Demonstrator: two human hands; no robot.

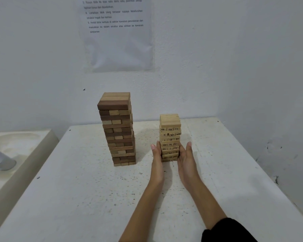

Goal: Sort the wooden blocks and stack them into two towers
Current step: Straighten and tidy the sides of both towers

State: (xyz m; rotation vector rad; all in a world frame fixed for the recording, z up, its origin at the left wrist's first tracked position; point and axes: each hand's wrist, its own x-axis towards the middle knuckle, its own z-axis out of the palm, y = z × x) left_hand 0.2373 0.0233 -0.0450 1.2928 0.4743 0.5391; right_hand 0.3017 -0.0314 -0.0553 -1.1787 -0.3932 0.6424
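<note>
On the white table, a left hand and right hand press flat against opposite sides of the small pale numbered tower, right of the taller brown tower.

From my feed the big tower reads as mixed browns, with dark chocolate blocks scattered unevenly among tan and honey ones and light tan top layers above one dark brown band. The small tower is an even pale yellow wood, its block ends stamped with black numbers. I see the table as white flecked with dark specks and scuffs, the wall plain white, the sheet white with black print, the sleeve black, and the side unit cream.
</note>
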